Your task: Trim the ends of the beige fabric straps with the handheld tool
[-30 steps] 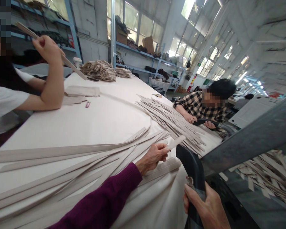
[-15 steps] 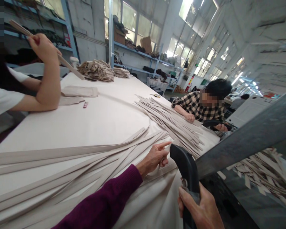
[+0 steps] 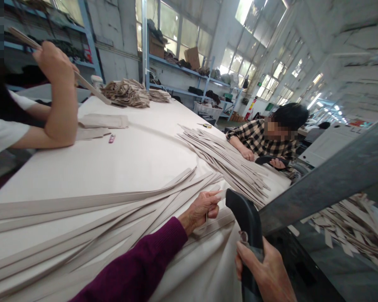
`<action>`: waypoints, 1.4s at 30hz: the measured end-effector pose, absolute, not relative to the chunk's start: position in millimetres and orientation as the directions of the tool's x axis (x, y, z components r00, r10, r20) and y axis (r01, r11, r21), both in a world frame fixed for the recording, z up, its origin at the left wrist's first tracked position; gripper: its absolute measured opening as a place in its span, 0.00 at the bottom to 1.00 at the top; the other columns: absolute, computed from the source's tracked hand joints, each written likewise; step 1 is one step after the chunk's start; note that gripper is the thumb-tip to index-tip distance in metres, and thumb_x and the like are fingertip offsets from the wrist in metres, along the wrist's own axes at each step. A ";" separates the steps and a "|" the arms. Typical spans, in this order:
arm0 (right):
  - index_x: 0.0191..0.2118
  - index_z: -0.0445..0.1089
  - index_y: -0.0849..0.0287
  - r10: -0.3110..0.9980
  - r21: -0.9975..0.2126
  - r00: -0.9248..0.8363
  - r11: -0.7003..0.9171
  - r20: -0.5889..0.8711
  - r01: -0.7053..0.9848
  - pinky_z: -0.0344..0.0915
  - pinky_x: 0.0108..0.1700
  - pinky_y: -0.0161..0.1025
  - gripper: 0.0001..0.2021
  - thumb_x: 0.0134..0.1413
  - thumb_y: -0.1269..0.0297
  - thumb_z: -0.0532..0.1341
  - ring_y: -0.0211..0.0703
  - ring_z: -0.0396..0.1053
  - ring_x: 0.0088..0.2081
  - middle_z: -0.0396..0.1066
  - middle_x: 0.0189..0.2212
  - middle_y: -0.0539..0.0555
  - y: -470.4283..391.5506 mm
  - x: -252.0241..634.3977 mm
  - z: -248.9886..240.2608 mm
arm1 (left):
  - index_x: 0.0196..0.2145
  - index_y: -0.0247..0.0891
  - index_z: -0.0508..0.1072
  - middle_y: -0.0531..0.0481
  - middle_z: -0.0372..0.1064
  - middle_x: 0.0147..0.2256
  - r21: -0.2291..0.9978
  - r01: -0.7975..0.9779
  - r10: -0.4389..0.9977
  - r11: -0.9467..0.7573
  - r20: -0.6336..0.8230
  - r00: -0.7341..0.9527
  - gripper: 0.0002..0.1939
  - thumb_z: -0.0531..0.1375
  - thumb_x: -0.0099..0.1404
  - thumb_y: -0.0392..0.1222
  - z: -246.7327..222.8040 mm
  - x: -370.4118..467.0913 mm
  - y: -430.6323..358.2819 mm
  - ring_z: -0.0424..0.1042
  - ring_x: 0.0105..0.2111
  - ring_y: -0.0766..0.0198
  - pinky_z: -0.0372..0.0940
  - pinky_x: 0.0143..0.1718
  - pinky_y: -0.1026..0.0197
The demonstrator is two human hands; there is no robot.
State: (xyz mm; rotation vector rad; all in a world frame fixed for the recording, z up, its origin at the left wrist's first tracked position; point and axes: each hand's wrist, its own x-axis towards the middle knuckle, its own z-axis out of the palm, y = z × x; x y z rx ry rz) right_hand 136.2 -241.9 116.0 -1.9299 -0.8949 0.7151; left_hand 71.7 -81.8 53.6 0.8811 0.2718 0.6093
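Observation:
My left hand (image 3: 201, 209), in a purple sleeve, pinches the end of a beige fabric strip (image 3: 221, 194) between thumb and fingers. The strip's tip points at the nose of a black curved handheld tool (image 3: 248, 212), whose exact kind I cannot make out. Around the tool's grip my right hand (image 3: 267, 268) is closed, with the thumb beside a round metallic part (image 3: 244, 236). Whether strip and nose touch is unclear. Several long beige strips (image 3: 91, 239) lie spread across the white table (image 3: 145, 147) left of my hands.
A metal beam (image 3: 327, 172) slants past on the right, with a heap of strips (image 3: 359, 226) beyond it. Across the table a co-worker in a checked shirt (image 3: 255, 134) holds a similar black tool (image 3: 271, 161). Another person's arm (image 3: 61, 100) rests at the left edge.
My left index finger has drawn back slightly from the tool's nose and now pinches the strip. The co-worker's black tool has moved left, nearer their other hand.

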 end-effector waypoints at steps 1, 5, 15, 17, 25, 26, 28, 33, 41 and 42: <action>0.25 0.61 0.58 0.808 -0.881 0.573 -0.365 -0.137 0.303 0.58 0.18 0.33 0.13 0.46 0.53 0.56 0.37 0.59 0.14 0.61 0.10 0.45 -243.7 134.8 114.8 | 0.44 0.29 0.68 0.64 0.40 0.14 0.784 -0.383 0.605 0.488 0.012 0.796 0.24 0.62 0.51 0.45 52.8 71.5 -81.1 0.40 0.13 0.79 0.37 0.15 0.69; 0.23 0.60 0.58 0.808 -0.878 0.578 -0.355 -0.115 0.321 0.57 0.18 0.33 0.13 0.44 0.53 0.57 0.37 0.59 0.13 0.61 0.10 0.45 -238.7 137.2 117.8 | 0.48 0.31 0.66 0.65 0.38 0.13 0.780 -0.361 0.586 0.511 -0.009 0.810 0.26 0.62 0.51 0.43 49.6 69.6 -82.7 0.38 0.12 0.78 0.35 0.15 0.69; 0.24 0.59 0.58 0.837 -0.878 0.532 -0.346 -0.129 0.330 0.60 0.20 0.33 0.13 0.48 0.53 0.55 0.38 0.60 0.15 0.61 0.10 0.45 -245.6 138.0 111.7 | 0.48 0.35 0.64 0.66 0.39 0.12 0.683 -0.394 0.548 0.615 -0.010 0.837 0.25 0.60 0.52 0.39 47.8 69.2 -84.5 0.39 0.11 0.76 0.41 0.14 0.70; 0.24 0.59 0.58 0.837 -0.870 0.534 -0.347 -0.118 0.351 0.60 0.20 0.33 0.12 0.48 0.54 0.56 0.37 0.60 0.15 0.61 0.11 0.45 -243.0 137.5 112.6 | 0.47 0.34 0.65 0.65 0.39 0.12 0.673 -0.398 0.529 0.623 0.011 0.848 0.23 0.59 0.52 0.38 46.5 68.1 -84.5 0.38 0.11 0.77 0.41 0.14 0.70; 0.26 0.61 0.58 0.791 -0.870 0.604 -0.360 -0.093 0.336 0.59 0.19 0.33 0.12 0.46 0.54 0.58 0.38 0.61 0.15 0.63 0.11 0.46 -237.9 148.3 119.9 | 0.33 0.32 0.65 0.63 0.44 0.15 0.695 -0.366 0.473 0.618 0.043 0.880 0.10 0.56 0.50 0.36 48.4 68.6 -85.5 0.43 0.13 0.77 0.40 0.16 0.69; 0.26 0.61 0.58 0.791 -0.876 0.603 -0.359 -0.104 0.321 0.59 0.19 0.33 0.13 0.45 0.53 0.58 0.38 0.61 0.14 0.63 0.11 0.46 -242.0 147.2 117.4 | 0.32 0.31 0.65 0.62 0.46 0.15 0.707 -0.377 0.487 0.599 0.052 0.872 0.09 0.56 0.49 0.35 49.3 69.1 -85.1 0.45 0.14 0.77 0.40 0.17 0.69; 0.26 0.61 0.58 0.795 -0.887 0.594 -0.356 -0.122 0.294 0.59 0.19 0.33 0.13 0.46 0.53 0.58 0.38 0.60 0.14 0.63 0.11 0.45 -250.3 144.4 112.6 | 0.31 0.30 0.66 0.59 0.51 0.16 0.735 -0.407 0.536 0.542 0.070 0.841 0.09 0.57 0.49 0.34 50.7 70.4 -84.8 0.50 0.15 0.76 0.43 0.18 0.69; 0.25 0.60 0.58 0.799 -0.876 0.588 -0.369 -0.128 0.311 0.59 0.19 0.33 0.13 0.47 0.53 0.57 0.37 0.60 0.15 0.62 0.11 0.46 -259.9 138.3 110.0 | 0.29 0.30 0.68 0.53 0.59 0.21 0.806 -0.415 0.638 0.422 0.062 0.768 0.10 0.60 0.49 0.39 48.3 75.8 -86.8 0.57 0.20 0.74 0.48 0.21 0.68; 0.26 0.61 0.59 0.823 -0.843 0.555 -0.379 -0.119 0.381 0.59 0.20 0.32 0.11 0.46 0.56 0.57 0.37 0.61 0.15 0.62 0.11 0.45 -245.5 139.2 113.8 | 0.32 0.30 0.73 0.53 0.58 0.24 0.845 -0.388 0.592 0.368 0.109 0.799 0.12 0.61 0.50 0.41 42.7 74.8 -90.3 0.51 0.21 0.76 0.49 0.22 0.70; 0.26 0.61 0.59 0.827 -0.840 0.552 -0.374 -0.110 0.393 0.59 0.20 0.32 0.10 0.46 0.56 0.57 0.37 0.61 0.16 0.62 0.12 0.45 -240.8 142.6 114.1 | 0.32 0.30 0.74 0.52 0.59 0.25 0.854 -0.377 0.582 0.359 0.111 0.806 0.12 0.60 0.50 0.41 42.2 73.8 -91.7 0.53 0.22 0.75 0.50 0.22 0.70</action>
